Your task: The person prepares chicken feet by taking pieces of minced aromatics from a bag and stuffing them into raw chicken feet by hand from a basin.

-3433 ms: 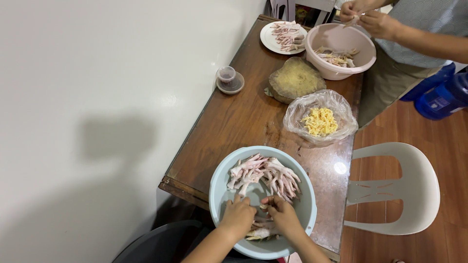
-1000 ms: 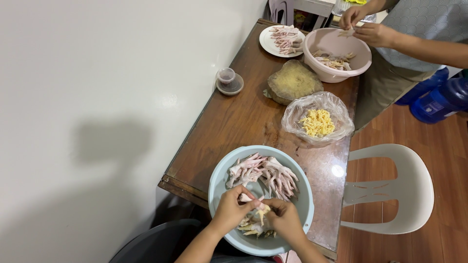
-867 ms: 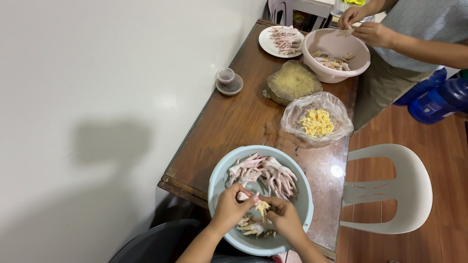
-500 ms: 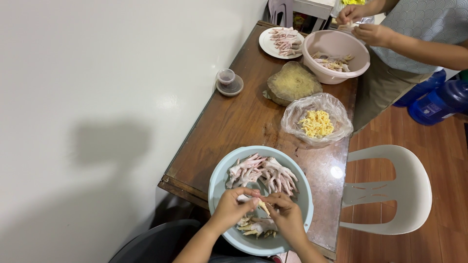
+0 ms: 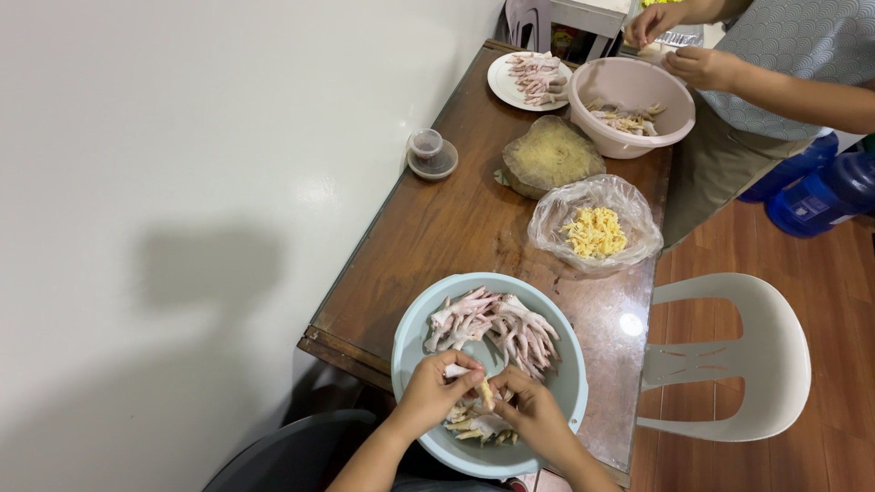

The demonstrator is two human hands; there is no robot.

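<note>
**Wet chicken foot, two-handed pinch over the blue basin**

So both hands are working right over the light blue basin (image 5: 408, 321) at the near end of the wooden table (image 5: 456, 219). The left hand (image 5: 436, 392) is curling its fingers around one chicken foot (image 5: 484, 393), and the right hand (image 5: 530, 412) is pinching the same foot from the other side, thumbs nearly meeting above it. The foot is sitting between the fingertips of both hands, just above the yellowish feet under them; the pink pile (image 5: 497, 325) is lying just beyond the knuckles.

My guess: it's light, bony inside but rubbery and slick outside, so gripping the thick shank end beats grabbing the toes. Across the table, another person's hands (image 5: 679, 41) are hovering over a pink bowl (image 5: 629, 114).
</note>
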